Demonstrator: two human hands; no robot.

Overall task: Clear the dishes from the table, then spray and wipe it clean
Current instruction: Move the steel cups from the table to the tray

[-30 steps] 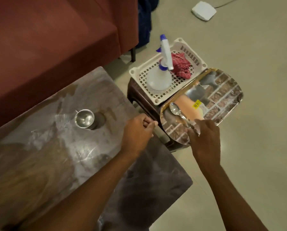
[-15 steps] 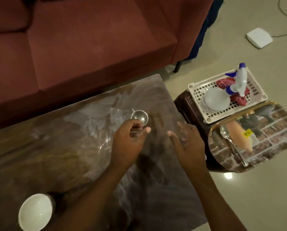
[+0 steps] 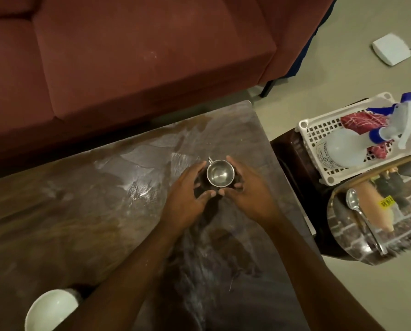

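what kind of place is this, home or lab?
Most likely a home living room: a maroon sofa stands behind a low brown table with a steel cup and a white bowl on it, and a spray bottle sits in a white basket beside it.

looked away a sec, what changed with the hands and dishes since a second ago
The right hand let go of the spoon, left on the tray, and crossed to the table. It and the left hand now curve round the cup; a grip isn't clear. Cup, bowl, bottle unmoved.
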